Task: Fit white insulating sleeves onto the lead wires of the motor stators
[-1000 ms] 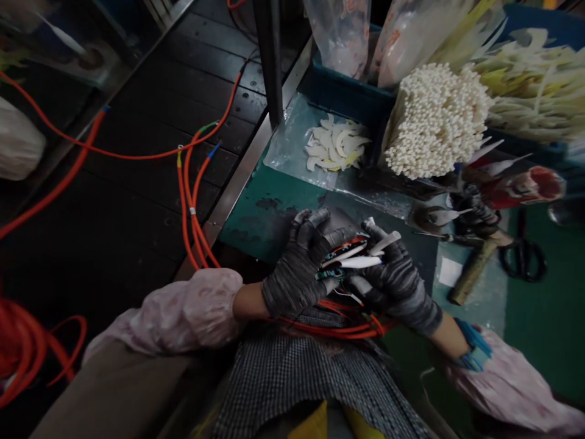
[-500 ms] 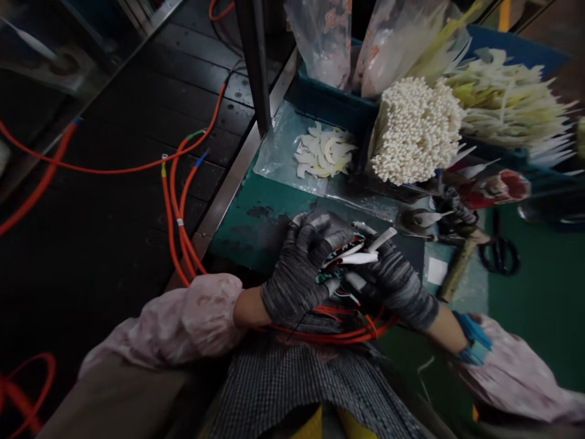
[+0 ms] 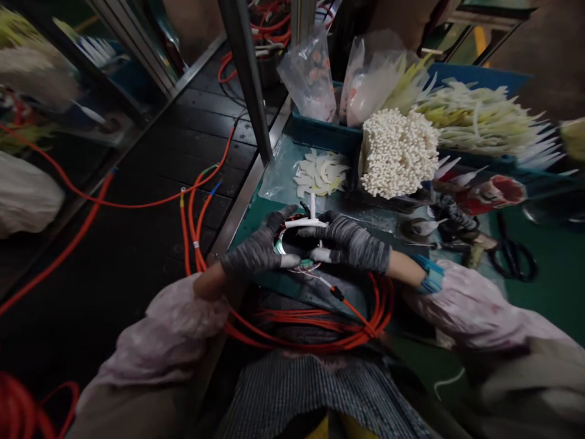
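Observation:
My left hand [image 3: 260, 245], in a grey knit glove with pale fingertips, grips the left side of a ring-shaped part [image 3: 280, 246] with dark, green and coppery edges, like a motor stator. On the other side, my right hand [image 3: 359, 242], gloved alike, has its fingers around the rim. A white sleeve [image 3: 304, 224] lies across the ring's top, and another white tube [image 3: 313, 206] stands up from it. From the ring's near side, thin wires lead to a black connector [image 3: 337, 293] and an orange cable coil [image 3: 384, 311] in front of me.
Behind the hands lie white curved strips [image 3: 320, 172] on a plastic bag. Further right are a bundle of white sticks [image 3: 400, 152], pale strips [image 3: 479, 119] in a blue bin, a red can [image 3: 498, 194] and black scissors [image 3: 514, 262]. A metal post [image 3: 247, 79] rises at the table's left edge.
My hands have shifted left and turned the part, so its round opening now faces up. The view has moved, and more of the orange cable coil shows.

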Demonstrator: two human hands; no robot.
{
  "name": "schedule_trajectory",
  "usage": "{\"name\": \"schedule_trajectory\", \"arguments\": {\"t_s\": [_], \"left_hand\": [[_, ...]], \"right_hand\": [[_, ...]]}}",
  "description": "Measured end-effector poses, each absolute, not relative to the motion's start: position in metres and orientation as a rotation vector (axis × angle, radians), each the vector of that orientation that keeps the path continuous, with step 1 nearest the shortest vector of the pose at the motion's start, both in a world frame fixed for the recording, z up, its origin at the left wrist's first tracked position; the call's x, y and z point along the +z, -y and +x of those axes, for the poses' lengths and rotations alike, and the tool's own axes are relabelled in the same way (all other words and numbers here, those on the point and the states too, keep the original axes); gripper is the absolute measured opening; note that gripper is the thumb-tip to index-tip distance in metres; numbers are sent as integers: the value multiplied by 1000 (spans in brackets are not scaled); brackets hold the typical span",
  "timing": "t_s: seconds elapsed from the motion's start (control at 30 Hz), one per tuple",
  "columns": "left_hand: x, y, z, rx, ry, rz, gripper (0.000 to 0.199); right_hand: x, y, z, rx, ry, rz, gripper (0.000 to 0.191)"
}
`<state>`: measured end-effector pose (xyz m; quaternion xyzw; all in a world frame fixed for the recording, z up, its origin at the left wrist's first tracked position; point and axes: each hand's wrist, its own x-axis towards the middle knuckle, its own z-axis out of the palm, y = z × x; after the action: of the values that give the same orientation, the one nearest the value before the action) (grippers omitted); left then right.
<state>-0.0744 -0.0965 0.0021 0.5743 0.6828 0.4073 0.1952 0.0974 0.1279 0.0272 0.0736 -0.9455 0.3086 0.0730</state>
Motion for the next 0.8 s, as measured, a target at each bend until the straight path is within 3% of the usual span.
{"name": "schedule_trajectory", "arguments": {"t_s": [0.1, 0.13, 0.23, 0.3, 0.43, 0.57, 0.73, 0.8], "left_hand": [[13, 96, -86, 1024, -2176, 1766, 104], [18, 97, -82, 964, -2294, 1824, 94], [33, 103, -56, 571, -2332, 2122, 37], [42, 106, -41, 379, -2233, 2282, 19], [51, 108, -28, 435, -2262, 2330, 12], [40, 113, -23, 576, -2324, 2315, 19], [25, 117, -23, 719, -2331, 2288, 25], [24, 115, -23, 776, -2338, 2280, 24]], "right_hand": [[17, -137, 89, 1033, 2823, 343, 38], [12, -137, 89, 1052, 2780, 344, 36], [-5, -127, 100, 1029, 2579, 221, 34], [-12, -113, 113, 934, 2488, 73, 36], [-6, -83, 147, 590, 2455, -63, 56], [16, -67, 175, 400, 2428, 128, 70], [34, -67, 173, 737, 2643, -25, 31], [32, -73, 163, 911, 2676, -137, 25]]}}
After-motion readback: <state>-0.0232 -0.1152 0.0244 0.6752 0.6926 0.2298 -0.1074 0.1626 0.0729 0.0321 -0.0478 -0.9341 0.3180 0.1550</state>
